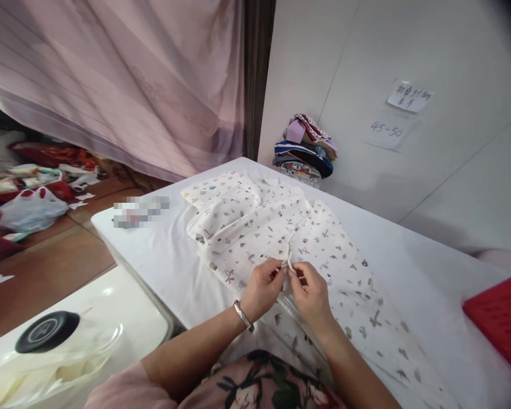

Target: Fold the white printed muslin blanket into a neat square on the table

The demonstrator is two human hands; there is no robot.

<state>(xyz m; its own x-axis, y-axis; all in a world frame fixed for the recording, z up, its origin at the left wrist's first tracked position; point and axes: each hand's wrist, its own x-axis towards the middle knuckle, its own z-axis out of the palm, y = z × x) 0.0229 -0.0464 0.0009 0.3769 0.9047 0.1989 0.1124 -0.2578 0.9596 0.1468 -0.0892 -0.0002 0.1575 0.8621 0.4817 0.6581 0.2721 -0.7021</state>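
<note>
A white garment [255,224] printed with small grey and brown motifs lies spread on a white table [413,272]. Thin white tie strings [288,257] run down its front. My left hand [262,287] pinches one string end, with a silver bracelet on that wrist. My right hand [309,289] pinches the other end, close against the left. Both hands meet over the garment's lower middle, fingers closed on the strings.
A stack of folded clothes [306,150] sits at the table's far corner by the wall. A red perforated basket [500,315] stands at the right edge. A white appliance top with a black disc [46,331] is at lower left. Bags and cloth [29,193] lie on the floor.
</note>
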